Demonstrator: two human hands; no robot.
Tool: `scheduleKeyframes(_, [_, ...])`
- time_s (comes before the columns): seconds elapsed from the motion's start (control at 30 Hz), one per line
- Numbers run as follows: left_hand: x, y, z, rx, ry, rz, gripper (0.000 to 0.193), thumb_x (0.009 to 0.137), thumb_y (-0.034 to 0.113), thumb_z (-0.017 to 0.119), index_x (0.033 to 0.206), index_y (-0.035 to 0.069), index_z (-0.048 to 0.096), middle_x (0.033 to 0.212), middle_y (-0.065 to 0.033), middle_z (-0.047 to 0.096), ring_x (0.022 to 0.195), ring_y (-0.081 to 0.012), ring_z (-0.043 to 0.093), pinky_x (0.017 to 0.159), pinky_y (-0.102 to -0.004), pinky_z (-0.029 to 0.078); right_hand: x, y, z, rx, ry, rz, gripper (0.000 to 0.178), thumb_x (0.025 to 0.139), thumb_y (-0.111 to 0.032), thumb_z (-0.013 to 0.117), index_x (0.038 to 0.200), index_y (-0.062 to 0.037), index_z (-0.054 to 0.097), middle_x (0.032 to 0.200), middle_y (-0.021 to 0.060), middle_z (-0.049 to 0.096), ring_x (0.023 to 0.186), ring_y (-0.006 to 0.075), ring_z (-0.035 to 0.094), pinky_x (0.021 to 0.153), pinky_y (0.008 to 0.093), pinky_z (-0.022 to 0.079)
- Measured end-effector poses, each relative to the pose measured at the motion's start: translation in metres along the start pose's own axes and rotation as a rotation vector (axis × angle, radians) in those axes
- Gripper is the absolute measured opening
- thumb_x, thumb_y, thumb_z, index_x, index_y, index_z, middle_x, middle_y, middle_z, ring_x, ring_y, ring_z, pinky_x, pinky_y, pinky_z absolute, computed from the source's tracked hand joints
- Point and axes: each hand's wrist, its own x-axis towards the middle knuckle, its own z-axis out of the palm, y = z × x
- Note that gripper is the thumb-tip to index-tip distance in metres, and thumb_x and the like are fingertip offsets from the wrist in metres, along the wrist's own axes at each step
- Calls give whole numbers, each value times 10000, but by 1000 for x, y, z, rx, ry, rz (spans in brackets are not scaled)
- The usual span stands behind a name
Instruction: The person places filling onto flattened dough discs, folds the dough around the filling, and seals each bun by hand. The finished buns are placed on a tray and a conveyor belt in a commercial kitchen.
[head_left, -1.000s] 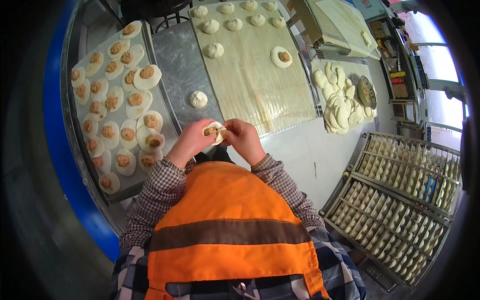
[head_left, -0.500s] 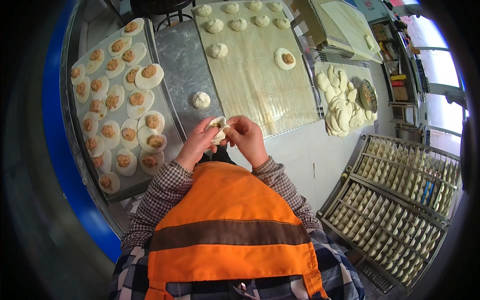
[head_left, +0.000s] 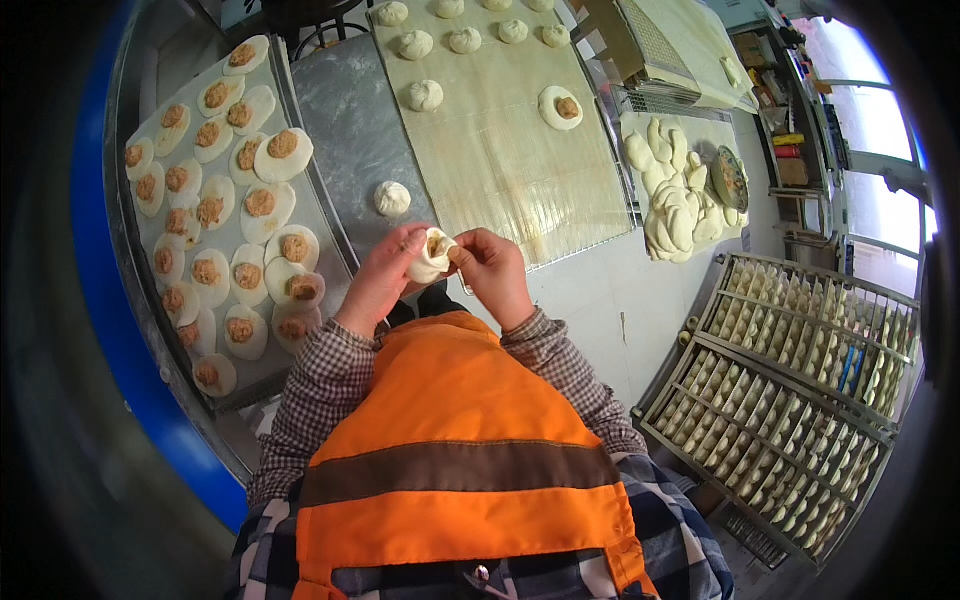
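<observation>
Between my two hands is a partly gathered bun [head_left: 430, 262], its dough folded up around a filling that shows through the top opening. My left hand [head_left: 385, 270] cups it from the left side, fingers curled round the dough. The thumb and forefinger of my right hand [head_left: 492, 274] pinch the right edge of the dough. Just beyond my left hand, a closed pleated bun [head_left: 392, 199] rests on the grey metal surface [head_left: 360, 130]. To the left, a tray [head_left: 318, 240] bears many flat dough rounds [head_left: 246, 332] with meat filling on them.
Ahead lies a paper-lined tray [head_left: 490, 150] with several closed buns [head_left: 426, 96] and one open filled round [head_left: 560, 108]. Right of it are piled dough pieces [head_left: 672, 215] beside a bowl [head_left: 731, 180]. Racks of small dough pieces [head_left: 770, 450] stand at lower right.
The dough's edge is drawn up higher and the bun looks rounder, with its opening turned more toward me. Both hands stay at the same spot; the view has shifted slightly.
</observation>
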Motion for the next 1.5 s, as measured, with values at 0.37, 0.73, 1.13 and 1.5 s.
scheduleKeyframes(0.37, [8, 2, -20, 190, 81, -134, 580, 996, 554, 343, 1040, 48, 623, 864, -7, 613, 721, -63, 577, 525, -231, 449, 5, -4, 10, -482, -41, -661, 177, 855, 21, 637, 1029, 42, 612, 817, 65, 638, 696, 121, 624, 624, 249, 517])
scheduleKeyframes(0.73, [-9, 11, -8, 297, 97, -35, 609, 972, 606, 340, 1113, 70, 589, 803, 12, 599, 632, -55, 535, 463, -197, 370, -2, -5, 8, -407, -54, -641, 134, 873, 13, 638, 995, 54, 601, 841, 34, 640, 745, 89, 611, 651, 232, 520])
scheduleKeyframes(1.13, [-11, 13, 2, 205, -82, -117, 492, 1002, 493, 388, 1031, 52, 603, 760, -1, 588, 617, -75, 549, 504, -211, 431, -7, -15, 0, -240, -90, -451, 158, 815, 16, 676, 957, 18, 608, 792, 83, 633, 718, 147, 643, 614, 284, 517])
scheduleKeyframes(1.5, [-11, 18, 15, 483, 84, -94, 551, 1015, 507, 323, 933, 38, 600, 797, 14, 604, 658, -59, 575, 468, -196, 429, -13, -21, -5, -390, -98, -709, 171, 763, 24, 641, 918, -16, 580, 780, 174, 598, 693, 362, 602, 588, 399, 490])
